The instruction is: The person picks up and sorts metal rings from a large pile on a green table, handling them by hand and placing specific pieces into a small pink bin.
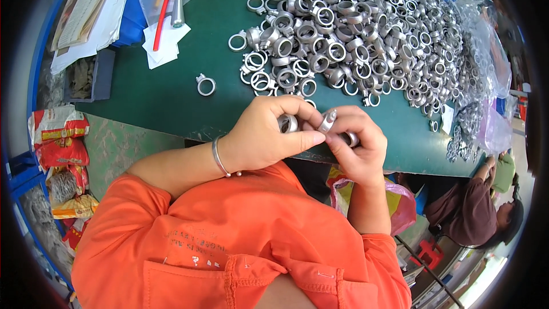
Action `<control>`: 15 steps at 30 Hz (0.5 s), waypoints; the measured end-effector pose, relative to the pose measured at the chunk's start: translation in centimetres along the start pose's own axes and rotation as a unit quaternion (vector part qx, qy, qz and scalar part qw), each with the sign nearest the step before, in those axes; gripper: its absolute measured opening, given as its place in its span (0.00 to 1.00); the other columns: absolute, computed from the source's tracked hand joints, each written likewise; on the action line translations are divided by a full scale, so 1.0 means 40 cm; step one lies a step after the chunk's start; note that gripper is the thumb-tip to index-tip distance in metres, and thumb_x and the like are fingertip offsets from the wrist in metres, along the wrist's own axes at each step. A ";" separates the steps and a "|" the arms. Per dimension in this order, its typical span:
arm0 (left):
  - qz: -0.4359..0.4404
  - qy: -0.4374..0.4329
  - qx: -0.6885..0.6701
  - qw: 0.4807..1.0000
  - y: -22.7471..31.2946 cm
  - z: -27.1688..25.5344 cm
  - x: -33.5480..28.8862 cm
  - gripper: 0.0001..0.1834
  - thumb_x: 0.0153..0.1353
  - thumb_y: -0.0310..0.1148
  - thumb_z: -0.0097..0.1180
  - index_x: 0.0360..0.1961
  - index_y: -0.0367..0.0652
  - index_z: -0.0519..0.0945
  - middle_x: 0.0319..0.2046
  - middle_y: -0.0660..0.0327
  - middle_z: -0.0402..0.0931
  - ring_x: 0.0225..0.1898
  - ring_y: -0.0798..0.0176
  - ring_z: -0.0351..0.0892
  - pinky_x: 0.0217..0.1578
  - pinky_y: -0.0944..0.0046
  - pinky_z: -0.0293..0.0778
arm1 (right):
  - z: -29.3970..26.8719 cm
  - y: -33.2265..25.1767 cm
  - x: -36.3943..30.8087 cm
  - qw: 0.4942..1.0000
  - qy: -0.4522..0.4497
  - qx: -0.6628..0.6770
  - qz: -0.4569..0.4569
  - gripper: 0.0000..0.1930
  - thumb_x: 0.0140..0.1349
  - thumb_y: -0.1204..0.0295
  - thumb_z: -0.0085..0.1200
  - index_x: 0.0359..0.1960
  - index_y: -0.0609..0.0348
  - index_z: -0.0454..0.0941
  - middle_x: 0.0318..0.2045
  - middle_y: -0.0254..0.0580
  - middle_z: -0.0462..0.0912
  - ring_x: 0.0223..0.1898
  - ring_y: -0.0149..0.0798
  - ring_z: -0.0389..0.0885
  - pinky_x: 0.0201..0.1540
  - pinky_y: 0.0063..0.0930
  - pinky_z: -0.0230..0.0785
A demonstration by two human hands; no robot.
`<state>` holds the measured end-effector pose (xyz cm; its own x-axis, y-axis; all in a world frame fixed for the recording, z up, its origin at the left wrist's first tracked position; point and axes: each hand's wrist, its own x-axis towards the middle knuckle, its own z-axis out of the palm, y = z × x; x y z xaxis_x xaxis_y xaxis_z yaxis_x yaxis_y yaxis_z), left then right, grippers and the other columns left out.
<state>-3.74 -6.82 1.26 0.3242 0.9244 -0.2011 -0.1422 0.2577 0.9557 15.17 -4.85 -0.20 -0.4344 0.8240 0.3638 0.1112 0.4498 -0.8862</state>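
Note:
My left hand (266, 129), with a silver bangle on its wrist, is closed, its thumb and fingertips reaching the fingertips of my right hand (363, 140). Between the two hands is pinched a small grey metal ring with a stub (327, 121), seen nearly edge-on. Another metal ring (289, 123) sits in the curl of my left fingers. A further ring (350, 139) shows partly under the curled fingers of my right hand. Just beyond both hands spreads a large heap of similar metal rings (337, 34). One ring (206, 86) lies alone to the left.
The green table (148, 94) carries papers (97, 14), a red pen (163, 14) and a metal tool (178, 0) at far left. Clear plastic bags (486, 51) lie right. Packed sacks (60, 137) stand on the floor at left. Another person (469, 209) sits at right.

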 end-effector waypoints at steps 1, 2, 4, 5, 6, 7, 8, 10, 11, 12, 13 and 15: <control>0.071 0.002 0.039 0.997 -0.026 -0.001 0.001 0.06 0.51 0.22 0.59 0.32 0.36 0.78 0.25 0.63 0.75 0.24 0.73 0.72 0.25 0.76 0.67 | 0.006 -0.010 -0.008 0.991 0.039 0.081 0.098 0.08 0.50 0.84 0.56 0.33 0.62 0.75 0.28 0.40 0.79 0.27 0.29 0.75 0.28 0.20 0.67; 0.142 0.004 0.078 0.987 -0.039 -0.002 0.002 0.06 0.50 0.21 0.60 0.32 0.36 0.78 0.27 0.62 0.75 0.27 0.72 0.74 0.29 0.74 0.69 | 0.011 -0.021 -0.018 0.965 0.078 0.160 0.195 0.09 0.51 0.85 0.54 0.35 0.63 0.74 0.28 0.39 0.79 0.27 0.28 0.74 0.27 0.18 0.66; 0.093 -0.009 0.082 0.992 -0.025 -0.005 -0.005 0.06 0.49 0.20 0.60 0.31 0.36 0.79 0.31 0.61 0.75 0.34 0.70 0.74 0.37 0.72 0.69 | -0.003 -0.014 -0.025 0.931 0.063 0.233 0.275 0.07 0.58 0.79 0.51 0.38 0.65 0.73 0.24 0.39 0.78 0.19 0.24 0.68 0.20 0.14 0.59; 0.099 -0.006 0.080 0.992 -0.029 -0.004 -0.005 0.06 0.49 0.20 0.59 0.31 0.36 0.79 0.31 0.61 0.75 0.33 0.70 0.74 0.36 0.72 0.69 | -0.005 -0.010 -0.022 0.906 0.064 0.292 0.300 0.07 0.59 0.77 0.50 0.38 0.66 0.73 0.23 0.39 0.77 0.17 0.23 0.67 0.18 0.13 0.56; 0.105 -0.004 0.077 0.991 -0.032 -0.002 -0.005 0.06 0.49 0.20 0.59 0.31 0.36 0.79 0.31 0.61 0.75 0.33 0.70 0.74 0.35 0.72 0.69 | -0.006 -0.009 -0.021 0.877 0.065 0.350 0.323 0.07 0.61 0.76 0.49 0.38 0.66 0.74 0.22 0.39 0.77 0.15 0.23 0.65 0.17 0.12 0.53; 0.111 -0.002 0.078 0.991 -0.034 0.000 -0.006 0.06 0.49 0.20 0.59 0.31 0.36 0.79 0.30 0.60 0.75 0.33 0.70 0.75 0.35 0.72 0.69 | -0.005 -0.010 -0.022 0.875 0.059 0.352 0.326 0.08 0.62 0.74 0.47 0.39 0.66 0.74 0.21 0.40 0.77 0.15 0.23 0.65 0.16 0.13 0.52; 0.117 0.000 0.079 0.990 -0.036 0.001 -0.006 0.06 0.49 0.20 0.59 0.31 0.36 0.79 0.30 0.60 0.75 0.33 0.69 0.75 0.34 0.72 0.69 | -0.004 -0.012 -0.022 0.874 0.052 0.354 0.329 0.09 0.63 0.72 0.46 0.39 0.66 0.74 0.21 0.40 0.76 0.15 0.23 0.64 0.15 0.13 0.51; 0.140 0.003 0.094 0.986 -0.040 0.001 -0.005 0.06 0.49 0.19 0.59 0.30 0.36 0.79 0.30 0.60 0.75 0.32 0.68 0.75 0.34 0.71 0.70 | 0.003 -0.013 -0.020 0.871 0.036 0.359 0.333 0.12 0.65 0.69 0.44 0.39 0.67 0.74 0.20 0.40 0.76 0.14 0.24 0.64 0.14 0.14 0.50; 0.157 0.003 0.107 0.982 -0.042 -0.001 -0.003 0.06 0.48 0.19 0.59 0.30 0.36 0.79 0.30 0.60 0.75 0.32 0.68 0.75 0.33 0.71 0.70 | 0.005 -0.018 -0.015 0.865 0.032 0.362 0.345 0.13 0.65 0.67 0.43 0.39 0.67 0.74 0.20 0.40 0.76 0.14 0.24 0.65 0.13 0.14 0.50; 0.173 0.002 0.119 0.978 -0.043 -0.002 -0.001 0.07 0.48 0.19 0.59 0.30 0.36 0.79 0.29 0.59 0.75 0.32 0.68 0.75 0.33 0.71 0.70 | 0.006 -0.021 -0.012 0.861 0.026 0.367 0.351 0.13 0.66 0.67 0.43 0.39 0.67 0.74 0.20 0.40 0.76 0.14 0.24 0.65 0.13 0.14 0.51; 0.180 0.002 0.127 0.975 -0.041 -0.001 0.000 0.06 0.48 0.19 0.59 0.29 0.36 0.78 0.29 0.59 0.76 0.32 0.67 0.75 0.32 0.71 0.70 | 0.006 -0.023 -0.011 0.856 0.019 0.372 0.357 0.14 0.66 0.67 0.42 0.39 0.67 0.74 0.20 0.40 0.76 0.14 0.24 0.66 0.13 0.14 0.51; 0.192 0.002 0.144 0.971 -0.037 0.000 0.001 0.05 0.47 0.19 0.59 0.28 0.36 0.78 0.29 0.58 0.76 0.31 0.67 0.75 0.32 0.70 0.70 | 0.002 -0.020 -0.012 0.845 -0.007 0.393 0.363 0.14 0.65 0.65 0.43 0.40 0.66 0.73 0.22 0.40 0.77 0.16 0.24 0.68 0.15 0.13 0.54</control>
<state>-3.51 -7.18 -0.17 0.2944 0.9381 0.1822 0.0161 -0.1955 0.9806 15.22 -5.61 0.31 -0.5184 0.7777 -0.3557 -0.2718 -0.5442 -0.7937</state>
